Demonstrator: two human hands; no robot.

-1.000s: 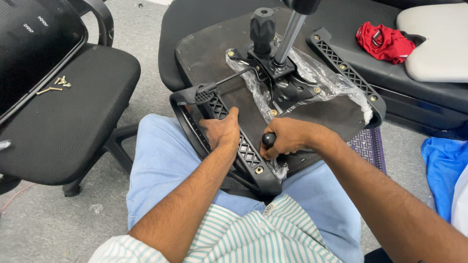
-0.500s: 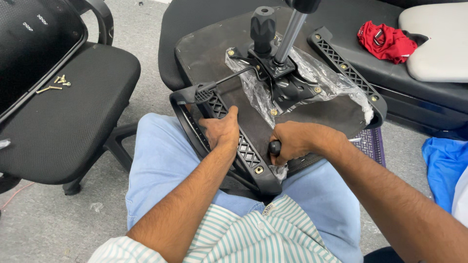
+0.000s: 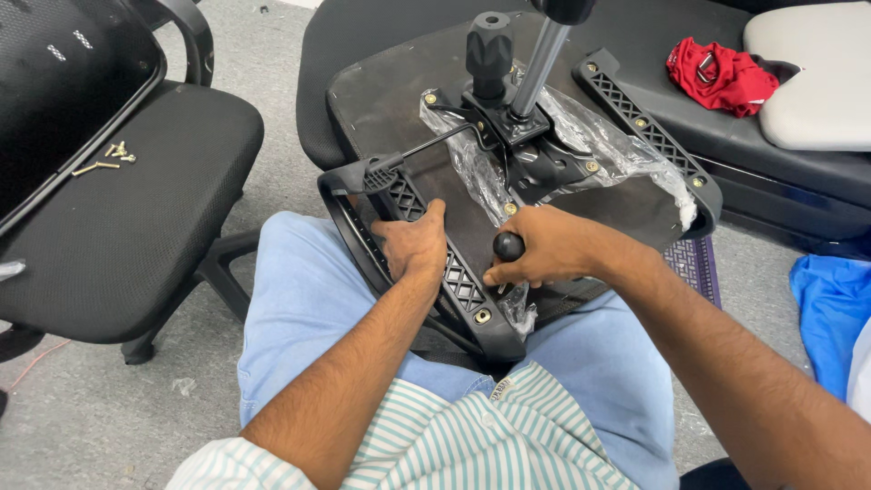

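Observation:
An upturned black chair seat (image 3: 390, 100) rests on my lap, its underside facing up. A black mechanism plate (image 3: 535, 163) with a chrome gas cylinder (image 3: 537, 68) and a black knob (image 3: 490, 45) is bolted to it, with clear plastic wrap (image 3: 626, 150) around it. My left hand (image 3: 413, 245) presses on the black armrest bracket (image 3: 454, 281) at the near edge. My right hand (image 3: 544, 247) is closed around a screwdriver with a black round handle (image 3: 508, 246), tip down at the seat beside that bracket.
Another black office chair (image 3: 118, 200) stands on the left, with several brass screws (image 3: 109, 159) lying on its seat. A red cloth (image 3: 721, 73) and a grey cushion (image 3: 807, 82) lie at the upper right. Blue fabric (image 3: 830, 308) is at the right. The floor is grey.
My right hand has shifted slightly on the screwdriver, with the handle turning in place. The left hand stays on the bracket.

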